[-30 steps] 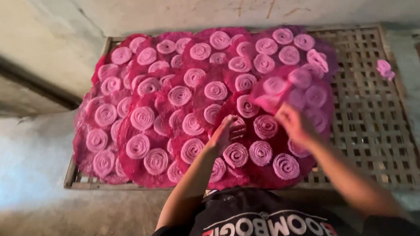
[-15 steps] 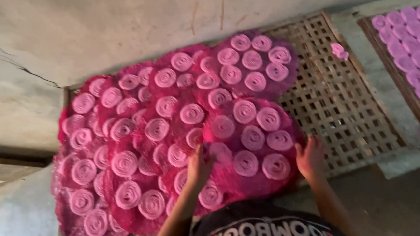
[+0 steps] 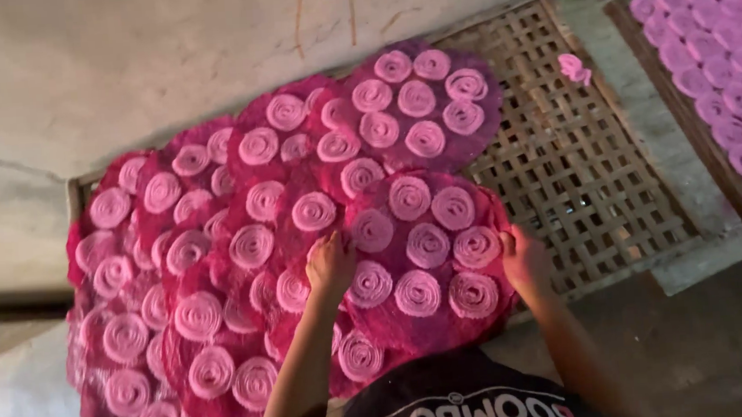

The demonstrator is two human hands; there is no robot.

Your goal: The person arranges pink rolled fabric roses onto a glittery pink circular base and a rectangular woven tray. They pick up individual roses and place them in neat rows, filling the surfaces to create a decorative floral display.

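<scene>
A round dark-pink disc point(image 3: 431, 252) carrying several pale pink spiral coils lies nearest me on a woven bamboo tray point(image 3: 577, 168). My left hand point(image 3: 330, 266) grips its left edge. My right hand point(image 3: 524, 259) grips its right edge. Many more overlapping discs with pink coils point(image 3: 217, 245) cover the left and middle of the tray, and another such disc point(image 3: 421, 109) lies at the far side.
The tray's right part is bare lattice, with one loose pink coil point(image 3: 572, 67) near its far corner. A second tray of lighter purple coils point(image 3: 731, 61) stands at the right. A pale wall point(image 3: 160, 58) runs behind; grey floor point(image 3: 711, 341) lies at the lower right.
The view has swung and tilted, shifting the tray to the left. My hands have spread apart from the middle of the nearest disc to its two edges.
</scene>
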